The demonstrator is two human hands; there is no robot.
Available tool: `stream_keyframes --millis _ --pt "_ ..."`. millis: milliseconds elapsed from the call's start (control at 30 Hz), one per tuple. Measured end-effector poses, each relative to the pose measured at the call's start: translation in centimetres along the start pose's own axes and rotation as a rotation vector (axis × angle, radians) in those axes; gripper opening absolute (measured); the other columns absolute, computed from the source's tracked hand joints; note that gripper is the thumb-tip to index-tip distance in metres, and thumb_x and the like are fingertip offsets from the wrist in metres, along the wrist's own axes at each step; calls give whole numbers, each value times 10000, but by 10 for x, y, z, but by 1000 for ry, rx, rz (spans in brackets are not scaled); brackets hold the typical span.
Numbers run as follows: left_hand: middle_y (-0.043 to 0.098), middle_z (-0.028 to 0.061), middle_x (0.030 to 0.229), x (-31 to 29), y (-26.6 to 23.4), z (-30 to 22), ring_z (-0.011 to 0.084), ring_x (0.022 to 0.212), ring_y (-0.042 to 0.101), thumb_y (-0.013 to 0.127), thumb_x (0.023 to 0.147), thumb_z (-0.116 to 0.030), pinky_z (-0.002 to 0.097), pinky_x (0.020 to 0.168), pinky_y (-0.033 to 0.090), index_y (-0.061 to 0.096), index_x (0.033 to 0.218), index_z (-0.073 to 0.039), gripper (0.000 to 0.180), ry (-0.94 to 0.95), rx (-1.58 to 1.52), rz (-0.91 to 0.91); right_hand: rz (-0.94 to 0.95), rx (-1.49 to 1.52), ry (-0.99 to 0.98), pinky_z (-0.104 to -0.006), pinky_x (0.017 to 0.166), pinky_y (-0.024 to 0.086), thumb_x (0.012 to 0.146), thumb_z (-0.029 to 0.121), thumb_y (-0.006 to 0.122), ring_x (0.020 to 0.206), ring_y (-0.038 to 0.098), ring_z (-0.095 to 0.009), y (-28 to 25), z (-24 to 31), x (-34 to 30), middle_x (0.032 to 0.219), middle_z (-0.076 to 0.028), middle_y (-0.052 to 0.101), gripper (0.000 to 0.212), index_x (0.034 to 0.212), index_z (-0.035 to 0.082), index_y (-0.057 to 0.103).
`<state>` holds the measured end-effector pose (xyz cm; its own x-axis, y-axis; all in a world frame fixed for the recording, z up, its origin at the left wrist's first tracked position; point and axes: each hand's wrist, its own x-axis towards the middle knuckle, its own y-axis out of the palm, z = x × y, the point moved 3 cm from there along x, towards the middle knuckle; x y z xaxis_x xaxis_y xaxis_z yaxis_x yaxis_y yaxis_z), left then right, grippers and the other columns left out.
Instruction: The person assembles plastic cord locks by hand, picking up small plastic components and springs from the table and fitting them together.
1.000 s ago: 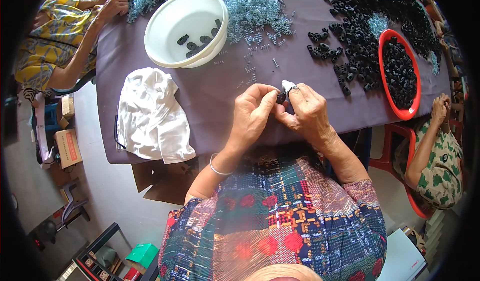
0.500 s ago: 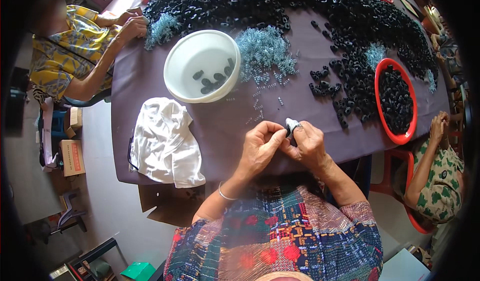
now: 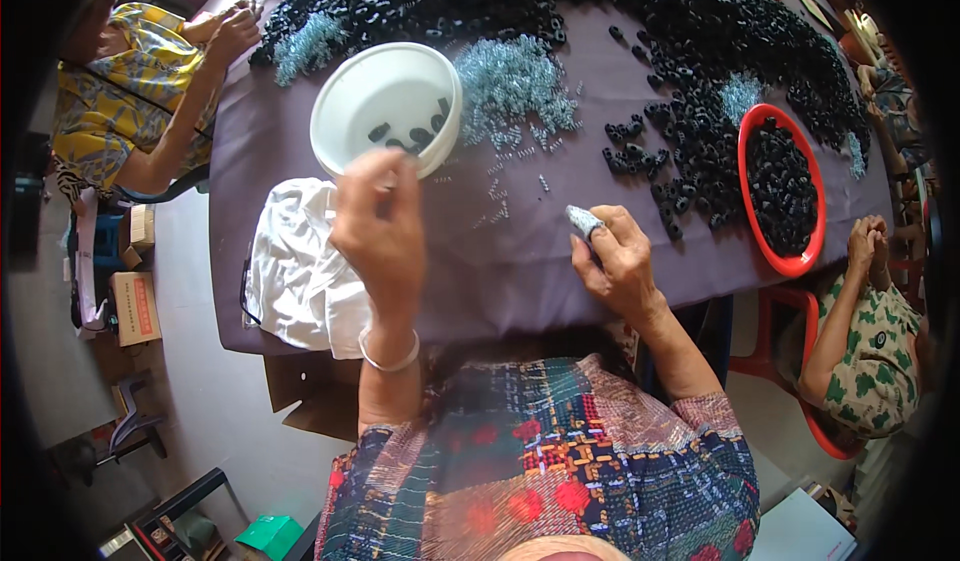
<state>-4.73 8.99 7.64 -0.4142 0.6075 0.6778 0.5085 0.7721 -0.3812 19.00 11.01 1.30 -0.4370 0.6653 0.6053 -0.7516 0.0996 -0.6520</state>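
I see left hand (image 3: 382,229), blurred, overlapping white bowl's (image 3: 345,106) near edge, upper left of centre, black parts (image 3: 421,138) inside; cannot tell whether fingers clamp anything. Right hand (image 3: 622,253), centre right: fingers curled, grip unclear. Knuckles catching bowl could spill parts across surface (image 3: 490,291)

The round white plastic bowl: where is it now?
In the head view, the round white plastic bowl stands left of centre on the purple-covered table, just left of the heap of bluish coil springs and beyond the crumpled white cloth.
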Motion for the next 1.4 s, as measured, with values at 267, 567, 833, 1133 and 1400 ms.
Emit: stream_keyframes --millis 267,567,833,1133,1400 --pt "633 129 1114 9 3 23 314 1090 516 755 770 -123 414 932 404 685 1009 -44 261 66 384 67 166 -182 -12 -380 836 439 716 93 724 1064 542 -269 -1 4 14 1145 -111 585 294 977 -23 654" --pt "641 96 946 -70 23 -26 285 912 597 733 720 4 373 790 495 663 875 -36 175 174 -175 446 268 -353 -136 -416 1028 343 882 341 598 1325 402 -278 32 -17 64 1425 -126 444 500 1252 7 565" --pt "644 95 896 -80 30 -22 288 855 607 718 742 -6 368 726 511 644 860 -33 142 137 -238 494 380 -282 -147 -429 1053 338 875 325 596 1321 410 -303 43 -21 57 1403 -146 466 495 1247 0 558" --pt "650 58 877 -89 37 -15 254 838 609 731 713 -25 359 721 475 643 837 -50 154 149 -248 545 424 -221 -93 -423 1085 317 822 266 662 1334 401 -280 -4 -6 9 1386 -81 497 473 1256 93 586" --pt "650 47 881 -89 39 -14 247 842 606 734 707 -28 356 729 463 639 829 -60 157 131 -250 551 355 -154 -71 -435 1035 368 758 194 719 1267 473 -285 -5 0 1 1324 -91 550 377 1104 55 663"
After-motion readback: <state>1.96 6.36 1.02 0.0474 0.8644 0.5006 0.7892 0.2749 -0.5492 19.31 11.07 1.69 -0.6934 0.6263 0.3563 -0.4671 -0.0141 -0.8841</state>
